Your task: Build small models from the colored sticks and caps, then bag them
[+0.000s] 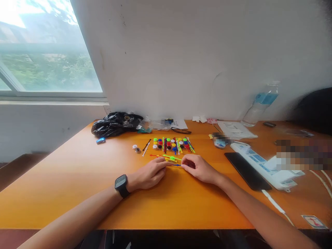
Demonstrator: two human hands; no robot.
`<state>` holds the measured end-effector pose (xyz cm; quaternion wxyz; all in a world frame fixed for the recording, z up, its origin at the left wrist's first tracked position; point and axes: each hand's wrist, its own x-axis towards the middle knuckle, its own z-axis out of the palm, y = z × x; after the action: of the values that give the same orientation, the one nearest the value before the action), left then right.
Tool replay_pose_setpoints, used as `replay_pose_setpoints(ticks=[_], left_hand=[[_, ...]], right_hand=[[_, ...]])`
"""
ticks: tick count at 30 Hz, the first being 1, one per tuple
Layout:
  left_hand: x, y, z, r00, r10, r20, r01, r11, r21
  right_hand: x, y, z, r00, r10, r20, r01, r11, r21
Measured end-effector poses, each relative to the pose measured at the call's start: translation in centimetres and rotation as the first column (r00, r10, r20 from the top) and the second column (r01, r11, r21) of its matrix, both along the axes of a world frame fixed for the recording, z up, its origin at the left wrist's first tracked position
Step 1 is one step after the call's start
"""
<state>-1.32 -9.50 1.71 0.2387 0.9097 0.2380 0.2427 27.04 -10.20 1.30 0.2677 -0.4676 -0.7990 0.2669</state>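
Observation:
A slim blue plastic pointer [177, 165], much like a toy clock hand, lies between my two hands low over the table. The thumb and fingers of my right hand [201, 169] pinch its right end. My left hand [150, 173], with a black watch on the wrist, has its forefinger stretched to the left end and its other fingers curled; its exact grip is partly hidden. Just beyond are a green pointer [172, 158], a red pointer [155, 156] and a yellow piece [169, 160]. Farther back stand rows of coloured round caps [168, 147] with thin pointers between them.
Two small round pieces [136, 148] and a black and a white pointer [145, 149] lie left of the rows. A black plastic bag [115, 124] sits at the back left. To the right are a phone [246, 171], a power strip [259, 164] and a bottle [260, 103].

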Motion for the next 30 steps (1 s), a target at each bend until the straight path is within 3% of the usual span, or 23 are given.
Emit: replay_pose_setpoints(ticks=[7, 12, 17, 26, 30], left_hand=[[0.7, -0.5, -0.9, 0.993, 0.049, 0.112, -0.045, 0.998, -0.032], [1.0, -0.2, -1.0, 0.987, -0.023, 0.161, 0.025, 1.0, -0.012], [1.1, 0.0, -0.9, 0.995, -0.061, 0.072, 0.057, 0.997, 0.057], [0.6, -0.1, -0.4, 0.998, 0.065, 0.012, -0.066, 0.991, 0.12], [0.7, -0.4, -0.1, 1.0, 0.013, -0.015, -0.01, 0.985, 0.172]], right_hand=[[0.1, -0.4, 0.9, 0.993, 0.085, -0.079, -0.103, 0.962, -0.253], [0.9, -0.3, 0.8, 0.976, 0.163, -0.142, -0.213, 0.848, -0.486], [1.3, -0.4, 1.2, 0.939, 0.239, -0.247, -0.341, 0.735, -0.586], [0.7, -0.3, 0.7, 0.934, 0.221, -0.282, -0.343, 0.78, -0.524], [0.5, -0.4, 0.7, 0.939, 0.223, -0.261, -0.331, 0.793, -0.511]])
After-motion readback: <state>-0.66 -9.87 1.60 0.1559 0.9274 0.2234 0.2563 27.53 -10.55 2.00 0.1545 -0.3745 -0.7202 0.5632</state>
